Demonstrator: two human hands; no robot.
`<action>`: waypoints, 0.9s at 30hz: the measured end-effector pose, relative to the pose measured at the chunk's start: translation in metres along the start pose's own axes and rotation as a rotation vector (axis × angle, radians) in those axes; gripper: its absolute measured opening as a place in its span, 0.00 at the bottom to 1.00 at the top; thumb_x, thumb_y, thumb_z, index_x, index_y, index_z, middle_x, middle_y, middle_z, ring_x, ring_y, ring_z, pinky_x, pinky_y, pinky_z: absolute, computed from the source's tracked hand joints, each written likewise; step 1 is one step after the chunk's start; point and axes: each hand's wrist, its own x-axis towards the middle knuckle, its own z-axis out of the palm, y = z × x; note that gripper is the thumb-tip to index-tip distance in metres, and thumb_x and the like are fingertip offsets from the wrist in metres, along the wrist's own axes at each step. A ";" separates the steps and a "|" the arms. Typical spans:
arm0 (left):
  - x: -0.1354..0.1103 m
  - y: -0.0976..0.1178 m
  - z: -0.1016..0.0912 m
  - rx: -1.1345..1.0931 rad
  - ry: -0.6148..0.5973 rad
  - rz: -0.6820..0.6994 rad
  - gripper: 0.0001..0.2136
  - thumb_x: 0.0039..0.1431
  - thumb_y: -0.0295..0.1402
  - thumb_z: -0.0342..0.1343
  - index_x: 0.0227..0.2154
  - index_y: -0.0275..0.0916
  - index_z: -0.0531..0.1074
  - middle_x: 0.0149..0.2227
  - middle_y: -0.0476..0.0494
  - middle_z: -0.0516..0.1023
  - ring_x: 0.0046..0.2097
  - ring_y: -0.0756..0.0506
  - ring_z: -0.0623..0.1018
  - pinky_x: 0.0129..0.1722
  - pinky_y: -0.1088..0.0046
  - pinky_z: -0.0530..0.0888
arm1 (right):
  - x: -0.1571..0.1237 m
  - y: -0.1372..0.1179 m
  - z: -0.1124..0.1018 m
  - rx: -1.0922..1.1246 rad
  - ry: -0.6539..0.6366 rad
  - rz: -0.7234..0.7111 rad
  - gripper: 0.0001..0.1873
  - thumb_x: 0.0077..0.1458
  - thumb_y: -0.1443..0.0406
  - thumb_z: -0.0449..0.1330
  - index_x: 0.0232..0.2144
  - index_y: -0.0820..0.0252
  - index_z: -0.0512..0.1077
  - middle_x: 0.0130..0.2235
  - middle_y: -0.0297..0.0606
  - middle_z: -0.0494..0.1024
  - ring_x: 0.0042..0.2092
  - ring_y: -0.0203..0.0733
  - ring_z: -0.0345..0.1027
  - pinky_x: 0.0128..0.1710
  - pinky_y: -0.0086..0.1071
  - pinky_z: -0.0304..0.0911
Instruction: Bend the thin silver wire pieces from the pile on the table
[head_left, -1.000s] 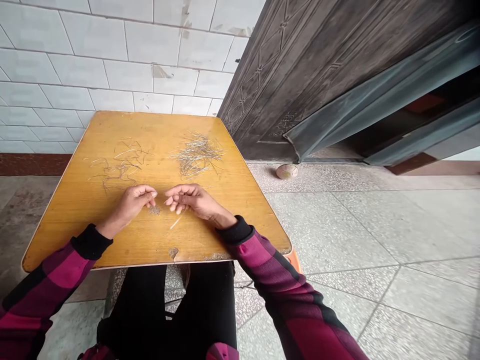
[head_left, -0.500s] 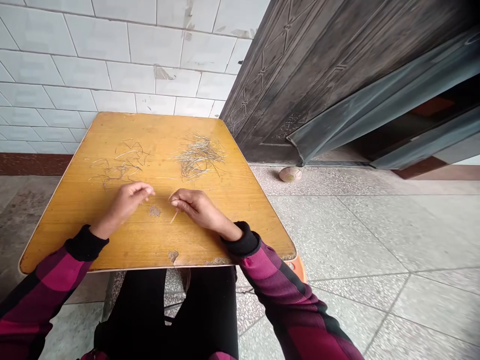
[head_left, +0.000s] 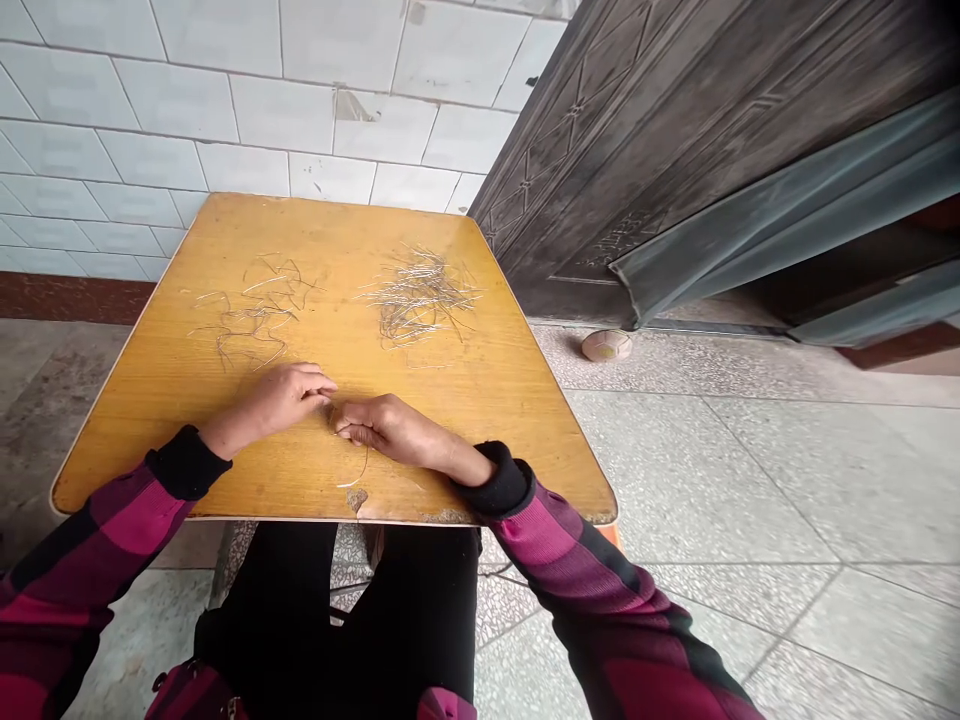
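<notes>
Closing in now, our right hand (head_left: 384, 430) has slid across to meet our left hand (head_left: 276, 398), its fingertips pressed together, though we can't tell what they pinch; our left fingers lie curled. A thin wire (head_left: 358, 473) trails just below on the yellow wooden tabletop (head_left: 510, 430). Farther up, a heap of curled wires (head_left: 255, 310) and a heap of straighter wires (head_left: 420, 298) still lie apart.

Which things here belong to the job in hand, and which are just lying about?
Part of the job:
the left hand
the right hand
the thin wire strand
the straighter wire pile
the bent wire pile
the yellow tabletop

Just lying about:
the worn ball
the dark door
</notes>
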 end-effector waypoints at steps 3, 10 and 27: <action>0.000 0.000 -0.001 0.025 -0.018 0.043 0.07 0.54 0.28 0.57 0.31 0.42 0.81 0.30 0.45 0.78 0.33 0.45 0.75 0.34 0.69 0.69 | 0.000 -0.003 0.000 -0.023 -0.009 -0.026 0.11 0.65 0.66 0.49 0.33 0.61 0.68 0.31 0.34 0.70 0.31 0.32 0.61 0.34 0.27 0.58; -0.002 0.002 -0.009 -0.071 0.012 -0.013 0.06 0.54 0.31 0.57 0.28 0.42 0.80 0.28 0.47 0.76 0.31 0.47 0.74 0.33 0.71 0.68 | -0.005 0.000 -0.005 -0.089 0.003 -0.006 0.10 0.65 0.66 0.49 0.34 0.62 0.69 0.32 0.35 0.73 0.33 0.33 0.64 0.35 0.28 0.59; -0.001 0.019 -0.005 -0.350 0.050 -0.316 0.10 0.53 0.33 0.50 0.20 0.37 0.69 0.21 0.50 0.73 0.24 0.51 0.70 0.26 0.76 0.66 | -0.003 -0.010 -0.003 -0.838 0.176 -0.020 0.17 0.66 0.62 0.49 0.31 0.61 0.74 0.29 0.38 0.74 0.33 0.39 0.62 0.36 0.34 0.51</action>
